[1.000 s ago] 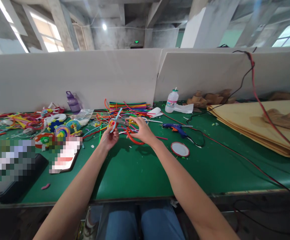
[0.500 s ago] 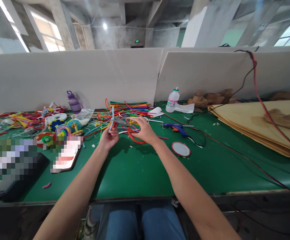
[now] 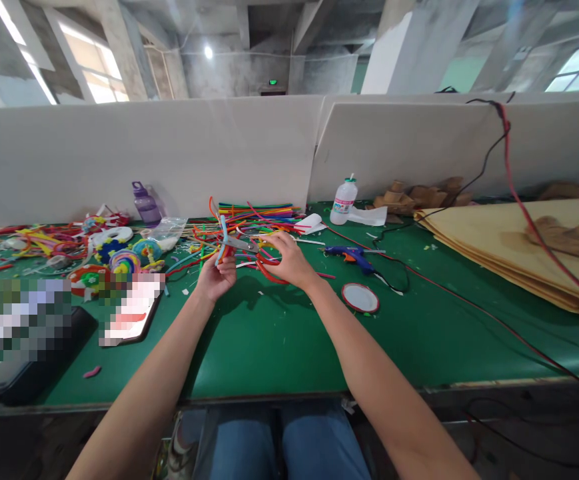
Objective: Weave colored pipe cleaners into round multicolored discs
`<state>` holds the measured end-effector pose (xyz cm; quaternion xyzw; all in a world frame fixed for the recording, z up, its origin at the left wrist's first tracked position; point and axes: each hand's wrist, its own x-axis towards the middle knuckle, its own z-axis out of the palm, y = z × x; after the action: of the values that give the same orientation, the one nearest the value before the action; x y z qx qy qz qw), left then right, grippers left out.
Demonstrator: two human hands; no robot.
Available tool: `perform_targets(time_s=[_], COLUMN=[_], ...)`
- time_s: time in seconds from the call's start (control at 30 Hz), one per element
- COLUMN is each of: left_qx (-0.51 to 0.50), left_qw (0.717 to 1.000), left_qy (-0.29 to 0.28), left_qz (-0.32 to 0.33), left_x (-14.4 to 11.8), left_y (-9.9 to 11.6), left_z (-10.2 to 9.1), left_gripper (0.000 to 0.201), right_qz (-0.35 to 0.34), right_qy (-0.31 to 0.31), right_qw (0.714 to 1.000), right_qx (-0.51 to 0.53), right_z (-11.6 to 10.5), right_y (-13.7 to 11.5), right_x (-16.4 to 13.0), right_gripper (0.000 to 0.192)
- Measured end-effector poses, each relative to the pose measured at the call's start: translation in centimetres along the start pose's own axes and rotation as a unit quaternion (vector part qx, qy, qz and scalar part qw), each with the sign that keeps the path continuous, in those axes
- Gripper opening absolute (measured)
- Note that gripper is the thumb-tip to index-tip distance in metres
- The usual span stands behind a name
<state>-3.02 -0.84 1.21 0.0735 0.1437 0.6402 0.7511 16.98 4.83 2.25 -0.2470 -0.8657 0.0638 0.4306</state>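
Pinched in my left hand [image 3: 218,277] is a light blue pipe cleaner [image 3: 224,230], standing up above the fingers with a bend in it. Something red or orange shows at the same fingertips, too small to make out. My right hand [image 3: 289,260] is closed on the handles of a pair of scissors [image 3: 243,245] with red-orange grips. The blades point left and reach the blue pipe cleaner, slightly parted. Behind both hands lies a loose pile of coloured pipe cleaners [image 3: 256,212].
Left of the hands are finished colourful craft pieces [image 3: 126,261], a phone [image 3: 132,310] and a purple bottle [image 3: 146,205]. To the right lie a blue glue gun [image 3: 352,257], a round white disc with red rim [image 3: 360,298], a white bottle [image 3: 343,202] and folded yellow sheets [image 3: 499,247].
The scissor handles have spread and the blades sit wider apart around the blue pipe cleaner, which now looks more bent. Both hands have stayed nearly in place.
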Motion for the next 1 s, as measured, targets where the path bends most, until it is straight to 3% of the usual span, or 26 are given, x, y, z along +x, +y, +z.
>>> perform_targets(time_s=[0.17,0.4,0.7,1.0], left_qx=[0.045,0.074,0.106,0.094], left_qw=[0.998,0.996,0.993,0.994], left_qy=[0.012,0.024,0.031,0.033], left_qz=[-0.033,-0.03,-0.036,-0.045], left_x=[0.1,0.1,0.5,0.4], left_y=[-0.1,-0.2,-0.4,-0.6], left_z=[0.3,0.9,0.5,0.6], left_gripper=[0.027,0.037,0.034,0.034], right_qz=[-0.004,-0.007,0.072,0.082], right_qy=[-0.008,-0.049,-0.106,-0.156], right_qw=[1.0,0.998,0.986,0.97], right_qx=[-0.006,-0.044,-0.108,-0.166], right_z=[-0.2,-0.5,-0.4,-0.2], right_y=[-0.3,-0.6,-1.6,-2.2], right_x=[0.1,0.1,-0.1,0.0], right_gripper=[0.052,0.051,0.042,0.048])
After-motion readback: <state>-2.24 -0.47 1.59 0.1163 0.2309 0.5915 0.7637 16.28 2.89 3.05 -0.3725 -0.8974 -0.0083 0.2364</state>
